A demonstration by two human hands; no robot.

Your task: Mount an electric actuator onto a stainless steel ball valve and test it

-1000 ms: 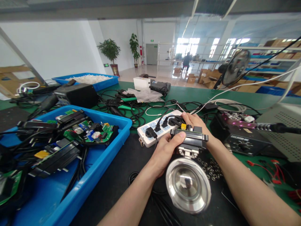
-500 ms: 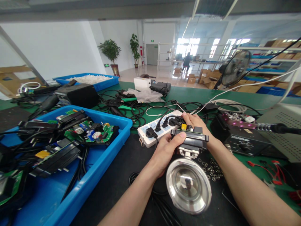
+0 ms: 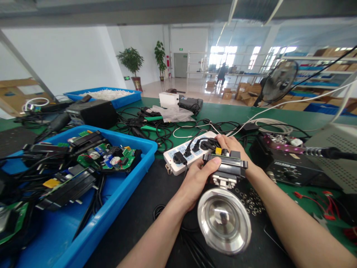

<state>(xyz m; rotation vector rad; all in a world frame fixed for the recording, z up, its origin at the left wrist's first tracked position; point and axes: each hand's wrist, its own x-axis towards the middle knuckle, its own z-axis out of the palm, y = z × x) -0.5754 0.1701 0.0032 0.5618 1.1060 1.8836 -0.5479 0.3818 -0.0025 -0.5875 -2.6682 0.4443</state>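
Note:
Both hands hold a lamp unit over the black mat: a shiny metal reflector [image 3: 224,220] faces me, with a black circuit housing [image 3: 226,166] behind it. My left hand [image 3: 196,180] is wrapped round the housing's left side, thumb on top. My right hand [image 3: 232,146] grips its far side, fingers curled over the top edge near a small yellow part. A white power strip [image 3: 181,158] with black plugs lies just beyond my hands.
A blue bin [image 3: 111,208] of circuit boards and black parts fills the left. Small metal washers [image 3: 249,201] lie scattered on the mat. A black soldering station [image 3: 287,167] sits at right, tangled cables [image 3: 156,130] behind, a fan [image 3: 277,82] beyond. A person stands far off.

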